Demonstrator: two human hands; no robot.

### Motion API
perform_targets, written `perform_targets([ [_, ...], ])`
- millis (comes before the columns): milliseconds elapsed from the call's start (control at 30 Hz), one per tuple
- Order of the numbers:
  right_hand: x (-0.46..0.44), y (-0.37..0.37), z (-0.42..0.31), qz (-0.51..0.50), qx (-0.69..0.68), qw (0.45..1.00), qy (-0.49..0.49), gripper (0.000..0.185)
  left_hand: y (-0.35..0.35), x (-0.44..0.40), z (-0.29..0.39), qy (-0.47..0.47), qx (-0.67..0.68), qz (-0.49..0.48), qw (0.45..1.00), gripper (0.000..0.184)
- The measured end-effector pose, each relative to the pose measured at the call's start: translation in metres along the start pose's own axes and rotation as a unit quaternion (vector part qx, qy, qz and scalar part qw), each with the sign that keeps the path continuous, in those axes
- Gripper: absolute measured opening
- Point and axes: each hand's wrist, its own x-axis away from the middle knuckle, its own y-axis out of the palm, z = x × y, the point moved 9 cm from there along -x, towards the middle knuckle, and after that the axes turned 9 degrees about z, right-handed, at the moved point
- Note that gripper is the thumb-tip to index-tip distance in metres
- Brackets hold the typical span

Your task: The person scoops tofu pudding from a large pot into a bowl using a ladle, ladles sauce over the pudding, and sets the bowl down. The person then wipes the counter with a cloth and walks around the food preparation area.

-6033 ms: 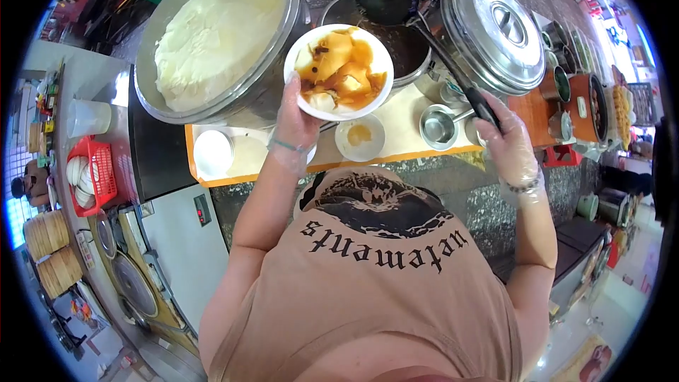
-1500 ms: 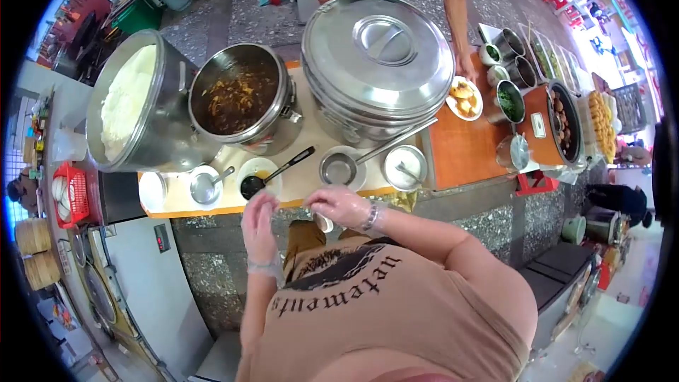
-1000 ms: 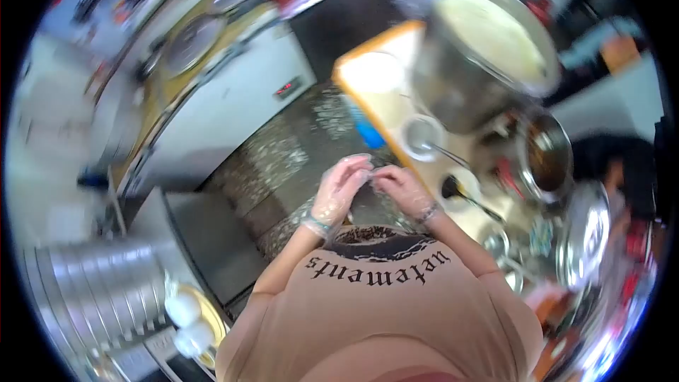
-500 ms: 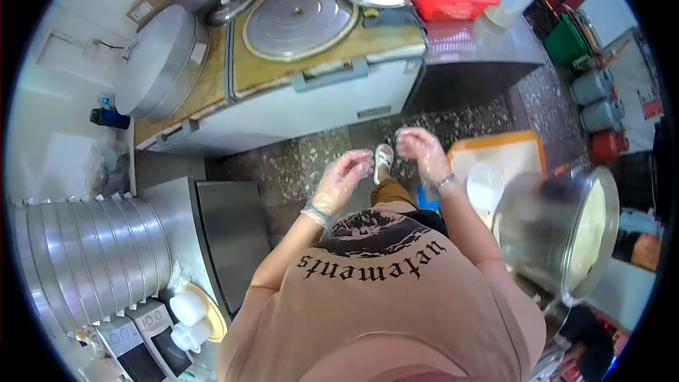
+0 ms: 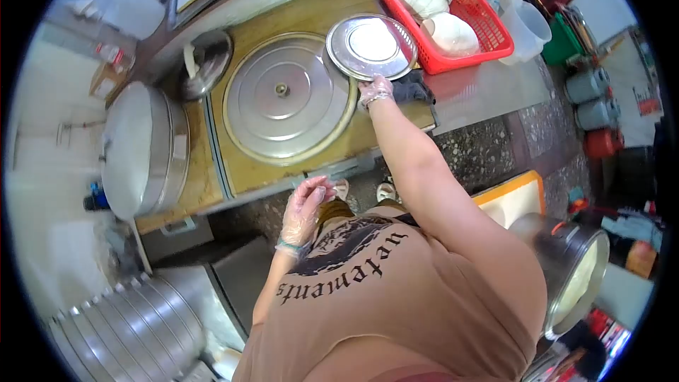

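My right hand [image 5: 377,92], in a clear plastic glove, grips the near rim of a shiny round metal tray [image 5: 372,45]. The tray overlaps the right edge of a large round metal lid [image 5: 272,124] with a central knob, set in the yellowish counter. I cannot tell whether the tray is raised. Beside the tray lies a dark cloth [image 5: 414,89], partly hidden. Also gloved, my left hand [image 5: 304,206] hovers before my body near the counter's front edge. Its fingers are loosely bent and nothing shows in them.
A red basket [image 5: 488,60] of white bowls stands right of the tray, with a clear plastic jug [image 5: 527,28] beside it. Left are a smaller lid [image 5: 209,64] and a big round steel vessel [image 5: 138,152]. Stacked steamers [image 5: 131,325] stand lower left, a tall steel pot [image 5: 552,251] lower right.
I have come closer to the counter. My right hand has reached forward from in front of my body and taken hold of the tray's rim. My left hand stays low, slightly further left.
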Motion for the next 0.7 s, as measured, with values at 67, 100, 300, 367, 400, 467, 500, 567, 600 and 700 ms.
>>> perform_targets([
  [67,0.006,-0.002,-0.010,0.017,-0.015,0.999,-0.026,0.035,-0.013,-0.031,0.012,-0.021,-0.003,-0.028,0.999,0.029],
  [100,0.007,-0.006,-0.012,0.027,-0.034,0.998,-0.038,0.035,-0.019,-0.047,0.018,-0.028,-0.013,-0.049,0.998,0.029],
  [300,0.118,-0.001,-0.039,-0.050,0.077,0.990,-0.110,0.023,-0.042,-0.155,0.042,-0.019,-0.069,-0.078,0.994,0.028],
  [367,0.173,-0.021,-0.052,-0.105,0.087,0.985,-0.107,0.023,-0.034,-0.175,0.053,-0.018,-0.001,-0.057,0.998,0.030],
  [400,0.189,-0.043,-0.058,-0.101,0.095,0.986,-0.093,0.022,-0.019,-0.180,0.050,-0.037,-0.015,-0.101,0.994,0.030],
  [467,0.234,-0.081,-0.072,-0.095,0.067,0.990,-0.083,0.021,0.009,-0.184,0.029,-0.175,0.093,-0.100,0.975,0.037],
  [500,0.269,-0.096,-0.083,-0.085,0.064,0.991,-0.079,0.021,0.034,-0.174,0.023,-0.192,0.072,-0.135,0.969,0.037],
  [567,0.300,-0.137,-0.088,-0.107,0.016,0.989,-0.105,0.021,0.089,-0.132,0.010,-0.264,0.142,-0.300,0.905,0.041],
  [600,0.319,-0.157,-0.092,-0.088,-0.006,0.989,-0.117,0.022,0.108,-0.123,0.010,0.007,-0.076,-0.412,0.908,0.046],
  [700,0.372,-0.224,-0.098,-0.024,-0.035,0.986,-0.161,0.022,0.134,-0.083,-0.061,-0.268,0.032,-0.413,0.870,0.041],
])
